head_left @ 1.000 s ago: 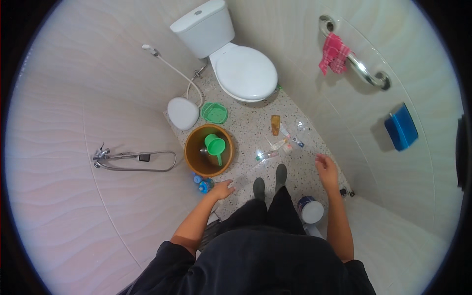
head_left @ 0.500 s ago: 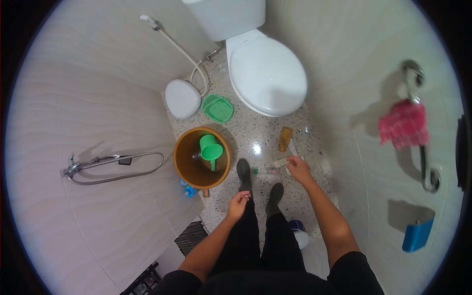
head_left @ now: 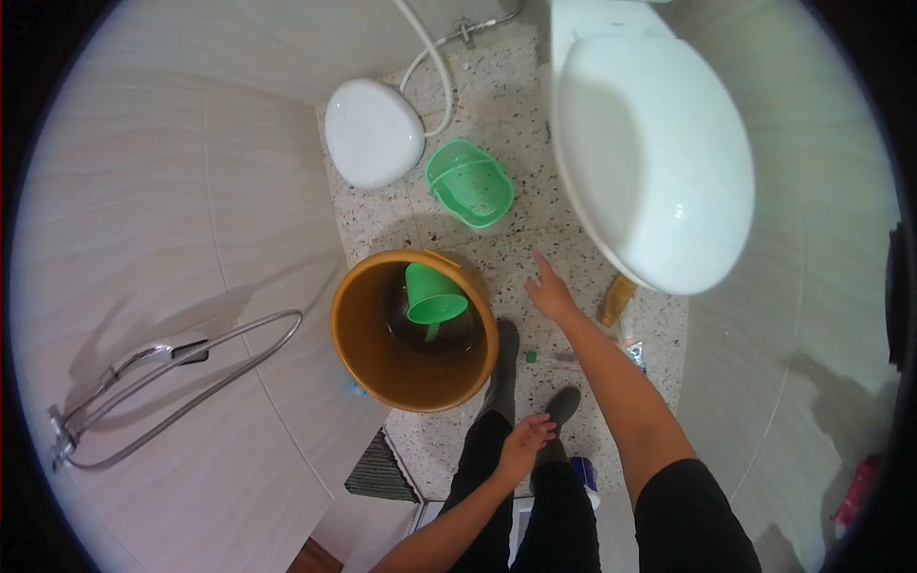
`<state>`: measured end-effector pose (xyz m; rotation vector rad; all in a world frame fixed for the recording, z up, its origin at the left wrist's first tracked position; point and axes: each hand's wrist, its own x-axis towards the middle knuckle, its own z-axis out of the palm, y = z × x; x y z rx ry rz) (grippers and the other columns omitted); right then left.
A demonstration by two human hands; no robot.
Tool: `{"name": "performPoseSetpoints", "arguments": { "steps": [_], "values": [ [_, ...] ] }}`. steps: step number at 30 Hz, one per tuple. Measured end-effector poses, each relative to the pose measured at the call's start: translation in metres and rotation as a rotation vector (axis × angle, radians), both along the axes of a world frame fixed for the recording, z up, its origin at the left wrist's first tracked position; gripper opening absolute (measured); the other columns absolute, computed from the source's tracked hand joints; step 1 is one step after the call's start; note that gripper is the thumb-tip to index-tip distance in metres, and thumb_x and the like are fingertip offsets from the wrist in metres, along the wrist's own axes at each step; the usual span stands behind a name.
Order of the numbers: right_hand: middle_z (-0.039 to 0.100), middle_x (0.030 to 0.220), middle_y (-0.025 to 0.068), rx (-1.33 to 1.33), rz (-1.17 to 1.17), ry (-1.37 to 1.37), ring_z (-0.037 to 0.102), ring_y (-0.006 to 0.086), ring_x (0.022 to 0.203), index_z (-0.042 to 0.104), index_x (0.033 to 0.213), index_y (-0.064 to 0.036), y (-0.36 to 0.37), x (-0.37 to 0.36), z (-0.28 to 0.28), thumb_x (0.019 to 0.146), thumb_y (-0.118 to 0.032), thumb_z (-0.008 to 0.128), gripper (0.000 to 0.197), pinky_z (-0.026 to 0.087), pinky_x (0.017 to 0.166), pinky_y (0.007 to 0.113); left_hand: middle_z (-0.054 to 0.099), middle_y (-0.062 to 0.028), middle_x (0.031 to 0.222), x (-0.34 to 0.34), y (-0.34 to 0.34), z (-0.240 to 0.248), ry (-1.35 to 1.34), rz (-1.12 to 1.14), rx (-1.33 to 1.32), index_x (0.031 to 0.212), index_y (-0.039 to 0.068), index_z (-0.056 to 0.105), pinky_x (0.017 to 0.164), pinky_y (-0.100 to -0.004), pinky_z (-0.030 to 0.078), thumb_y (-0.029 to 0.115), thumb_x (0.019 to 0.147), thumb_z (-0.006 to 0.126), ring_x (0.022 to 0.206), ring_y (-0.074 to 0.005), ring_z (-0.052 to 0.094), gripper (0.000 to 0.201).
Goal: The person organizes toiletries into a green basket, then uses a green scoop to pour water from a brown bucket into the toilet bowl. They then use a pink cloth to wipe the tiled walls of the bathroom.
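My right hand (head_left: 551, 291) reaches forward over the speckled floor with its index finger stretched out, and I see nothing in it. The nearest thing ahead is a small green basket (head_left: 479, 222) with a handle, apart from the fingers. My left hand (head_left: 526, 442) hangs lower, above my legs, fingers partly spread and nothing visible in them. To the left stands a brown bucket (head_left: 358, 339) holding a green water dipper (head_left: 435, 294). By my right forearm lie a yellow-brown bottle (head_left: 616, 300), a small shiny packet (head_left: 636, 356) and a clear, green-capped object (head_left: 552, 360), partly hidden.
A white toilet (head_left: 702, 172) with its lid down fills the far right. Beside the back wall sit a white rounded lid-like object (head_left: 373, 134) and a white hose (head_left: 441, 72). A shower hose (head_left: 220, 382) hangs on the left wall. My boots (head_left: 564, 406) stand near the bucket.
My right hand has left the spot by the small items and swung forward and left; the pale strip near its fingers no longer shows there. My left hand has opened. The view has shifted left.
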<state>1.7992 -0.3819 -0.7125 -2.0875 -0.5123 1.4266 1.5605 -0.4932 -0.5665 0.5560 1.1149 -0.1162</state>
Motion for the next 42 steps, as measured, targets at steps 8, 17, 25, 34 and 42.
{"name": "performPoseSetpoints", "arguments": {
  "steps": [8, 17, 25, 34, 42],
  "values": [
    [0.029, 0.146, 0.0251, 0.046, -0.006, 0.067, 0.039, 0.0404, 0.130, 0.028, 0.148, -0.0141, 0.137, 0.003, -0.135, 0.090, -0.022, 0.053, 0.063, 0.036, 0.105, 0.042, 0.057, -0.0100, 0.119, -0.013, -0.014, -0.031, -0.009, -0.056, -0.089, 0.128, 0.000, 0.047, 0.096, -0.0313, 0.043, 0.018, 0.100, 0.045, 0.108, -0.0157, 0.055, 0.033],
    [0.052, 0.128, 0.0225, 0.076, -0.398, -0.333, 0.059, 0.0332, 0.106, 0.048, 0.136, -0.0075, 0.072, -0.018, -0.190, 0.092, -0.012, 0.048, 0.044, 0.047, 0.088, 0.041, 0.055, -0.0098, 0.120, -0.009, -0.017, -0.037, -0.014, -0.014, -0.036, 0.124, -0.002, 0.048, 0.096, -0.0303, 0.043, 0.018, 0.100, 0.045, 0.108, -0.0161, 0.054, 0.031],
    [0.066, 0.092, 0.0171, 0.068, -0.600, -0.326, 0.064, 0.0228, 0.068, 0.060, 0.123, -0.0073, -0.117, -0.023, -0.085, 0.082, 0.001, 0.050, 0.043, 0.056, 0.062, 0.033, 0.053, -0.0120, 0.123, -0.030, -0.046, -0.061, 0.079, 0.003, 0.266, 0.129, -0.001, 0.043, 0.093, -0.0280, 0.044, 0.006, 0.093, 0.055, 0.111, -0.0176, 0.052, 0.039],
    [0.063, 0.089, 0.0203, 0.115, -0.240, -0.496, 0.063, 0.0301, 0.077, 0.064, 0.119, -0.0118, -0.267, -0.046, 0.017, 0.078, 0.000, 0.053, 0.044, 0.049, 0.072, 0.036, 0.024, -0.0294, 0.145, 0.032, 0.015, -0.056, 0.127, -0.463, 1.248, 0.141, 0.006, 0.035, 0.107, -0.0562, 0.022, 0.032, 0.072, 0.078, 0.131, -0.0508, 0.025, 0.085],
    [0.062, 0.091, 0.0215, 0.104, -0.171, -0.362, 0.062, 0.0365, 0.081, 0.063, 0.118, -0.0085, -0.299, -0.097, 0.034, 0.077, 0.001, 0.051, 0.044, 0.049, 0.073, 0.040, 0.014, -0.0323, 0.149, 0.015, -0.049, -0.059, 0.155, -1.005, 1.268, 0.134, 0.005, 0.047, 0.109, -0.0555, 0.020, 0.038, 0.081, 0.068, 0.137, -0.0504, 0.014, 0.066]
  ]
}}
